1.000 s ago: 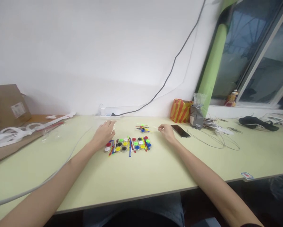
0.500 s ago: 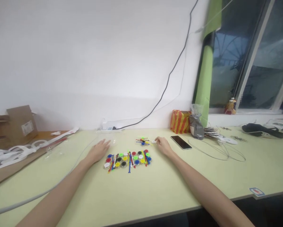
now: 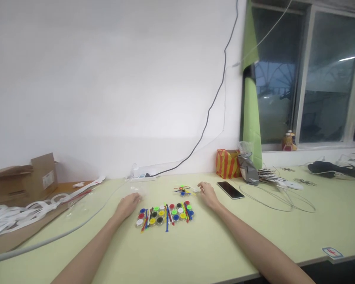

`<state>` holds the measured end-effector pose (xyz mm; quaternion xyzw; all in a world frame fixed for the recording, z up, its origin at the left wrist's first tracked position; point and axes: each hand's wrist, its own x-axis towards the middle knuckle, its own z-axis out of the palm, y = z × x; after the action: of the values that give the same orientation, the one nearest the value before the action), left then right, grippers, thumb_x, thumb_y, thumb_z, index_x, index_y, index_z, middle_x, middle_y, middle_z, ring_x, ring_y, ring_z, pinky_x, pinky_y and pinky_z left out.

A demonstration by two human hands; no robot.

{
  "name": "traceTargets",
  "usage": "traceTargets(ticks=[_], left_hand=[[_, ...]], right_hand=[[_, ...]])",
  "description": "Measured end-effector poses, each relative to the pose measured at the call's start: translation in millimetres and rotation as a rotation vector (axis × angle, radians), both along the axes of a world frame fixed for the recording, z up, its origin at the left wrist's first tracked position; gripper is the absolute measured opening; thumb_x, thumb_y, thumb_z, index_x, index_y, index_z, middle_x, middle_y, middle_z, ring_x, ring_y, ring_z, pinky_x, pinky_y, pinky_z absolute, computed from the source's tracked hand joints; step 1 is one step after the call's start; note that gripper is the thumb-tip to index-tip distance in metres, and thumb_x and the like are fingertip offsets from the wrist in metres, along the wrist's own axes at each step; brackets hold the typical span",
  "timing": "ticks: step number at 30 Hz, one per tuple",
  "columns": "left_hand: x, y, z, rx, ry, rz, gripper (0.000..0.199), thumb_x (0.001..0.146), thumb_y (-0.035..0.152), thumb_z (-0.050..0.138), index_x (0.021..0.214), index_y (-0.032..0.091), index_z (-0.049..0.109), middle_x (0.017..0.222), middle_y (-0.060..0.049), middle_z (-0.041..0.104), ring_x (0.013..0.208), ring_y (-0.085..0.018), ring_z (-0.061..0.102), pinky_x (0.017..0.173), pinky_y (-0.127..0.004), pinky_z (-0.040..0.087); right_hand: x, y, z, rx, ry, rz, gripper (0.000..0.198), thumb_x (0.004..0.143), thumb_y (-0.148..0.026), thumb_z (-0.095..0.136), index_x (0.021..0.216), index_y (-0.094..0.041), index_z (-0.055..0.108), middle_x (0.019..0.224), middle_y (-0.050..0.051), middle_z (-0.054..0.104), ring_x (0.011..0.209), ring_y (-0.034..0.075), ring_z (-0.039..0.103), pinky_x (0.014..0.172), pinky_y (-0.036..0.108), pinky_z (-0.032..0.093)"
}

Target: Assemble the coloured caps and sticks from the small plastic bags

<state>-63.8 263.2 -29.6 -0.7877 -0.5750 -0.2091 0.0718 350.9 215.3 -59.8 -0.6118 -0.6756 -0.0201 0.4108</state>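
Left hand (image 3: pixel 129 206): fingers curled; any hold, cannot tell.
Right hand (image 3: pixel 207 192): fingers bent; pinching or free, cannot tell.
Table (image 3: pixel 177 254): beneath both hands.
Coloured discs and sticks (image 3: pixel 161 213): between the hands, beside the left.
Phone (image 3: pixel 230 190): outward of the right hand.
Small pile (image 3: pixel 182 193): just inward of the right hand.

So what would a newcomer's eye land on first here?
Likely the multicoloured round pieces and thin sticks, laid out together mid-table between the forearms. Next, the red-and-yellow striped bag at the back, left of the green curtain, and the dark cable slanting down the wall to the power strip.
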Motion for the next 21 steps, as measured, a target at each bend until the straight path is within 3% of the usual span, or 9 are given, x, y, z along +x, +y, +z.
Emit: traceTargets(ticks=[4, 7, 9, 15, 21], left_hand=[[13, -12, 14.2, 0.23, -0.037, -0.031, 0.043, 0.1, 0.027, 0.032, 0.12, 0.022, 0.07, 0.147, -0.01, 0.055, 0.132, -0.029, 0.055, 0.11, -0.049, 0.045], [35, -28, 25.4, 0.591, -0.008, -0.199, 0.038, 0.094, 0.014, 0.042, 0.112, 0.025, 0.073, 0.148, -0.009, 0.055, 0.131, -0.029, 0.056, 0.105, -0.05, 0.05], [52, -41, 31.4, 0.72, 0.042, -0.338, 0.038, 0.091, 0.007, 0.044, 0.107, 0.024, 0.074, 0.15, -0.01, 0.052, 0.138, -0.029, 0.05, 0.107, -0.052, 0.049], [86, -72, 41.8, 0.866, 0.129, -0.562, 0.039, 0.091, -0.003, 0.043, 0.106, 0.021, 0.071, 0.155, -0.013, 0.045, 0.148, -0.028, 0.037, 0.108, -0.052, 0.049], [92, -86, 46.8, 0.961, 0.155, -0.706, 0.038, 0.092, -0.002, 0.046, 0.115, 0.022, 0.064, 0.152, -0.013, 0.049, 0.144, -0.025, 0.043, 0.107, -0.047, 0.051]], right_hand=[[-5, -3, 8, 0.103, 0.016, -0.012, 0.041, 0.081, 0.002, 0.04, 0.105, -0.018, 0.066, 0.106, 0.01, 0.067, 0.107, 0.026, 0.058, 0.093, 0.038, 0.044], [-15, -11, 18, 0.226, 0.016, 0.021, 0.043, 0.081, 0.001, 0.039, 0.109, -0.02, 0.065, 0.111, 0.011, 0.066, 0.109, 0.028, 0.058, 0.096, 0.042, 0.046], [-26, -20, 25, 0.301, 0.016, 0.074, 0.046, 0.084, -0.001, 0.04, 0.118, -0.021, 0.063, 0.116, 0.011, 0.064, 0.112, 0.028, 0.058, 0.098, 0.044, 0.047], [-68, -48, 39, 0.454, 0.003, 0.243, 0.047, 0.094, -0.011, 0.041, 0.137, -0.025, 0.053, 0.133, 0.01, 0.06, 0.122, 0.026, 0.057, 0.104, 0.048, 0.049], [-82, -60, 45, 0.485, -0.049, 0.326, 0.06, 0.096, -0.016, 0.044, 0.154, -0.027, 0.035, 0.15, 0.009, 0.05, 0.138, 0.026, 0.047, 0.113, 0.049, 0.044]])
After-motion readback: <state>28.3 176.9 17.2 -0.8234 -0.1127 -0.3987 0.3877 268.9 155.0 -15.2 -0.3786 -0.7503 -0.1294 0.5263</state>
